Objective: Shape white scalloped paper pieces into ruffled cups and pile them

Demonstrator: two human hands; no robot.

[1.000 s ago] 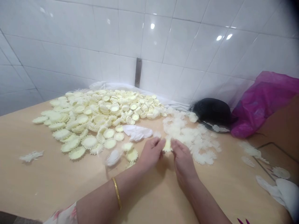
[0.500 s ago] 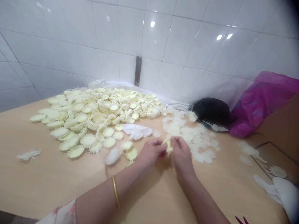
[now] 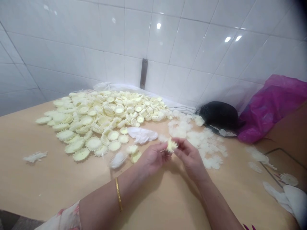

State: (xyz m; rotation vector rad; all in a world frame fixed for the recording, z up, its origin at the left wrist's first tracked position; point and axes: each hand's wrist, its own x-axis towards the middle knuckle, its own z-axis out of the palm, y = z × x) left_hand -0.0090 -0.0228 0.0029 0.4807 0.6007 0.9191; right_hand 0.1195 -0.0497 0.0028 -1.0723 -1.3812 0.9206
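Note:
A small pale-yellow flower-shaped piece with pointed petals [image 3: 171, 145] is held between both hands above the table. My left hand [image 3: 153, 158] is closed with its thumb and fingers on the piece's left side; a thin strand shows near its fingertips. My right hand [image 3: 189, 155] pinches the piece from the right. Left of my left hand lie a white spool of thread [image 3: 117, 160] and two loose yellow scalloped discs [image 3: 132, 149]. Right of my right hand spread flat whitish scalloped cut-outs [image 3: 201, 140].
A large heap of yellow scalloped discs [image 3: 100, 111] covers the table's [image 3: 72, 188] back left. A crumpled white cloth [image 3: 142, 135] lies before it. At back right stand a black rounded object [image 3: 218, 115] and a magenta plastic bag [image 3: 271, 108]. The tiled wall [image 3: 115, 38] closes the back.
The held piece has turned and shows its petals more fully. My right hand has rotated, with its fingers now reaching in from the right. The view has shifted slightly.

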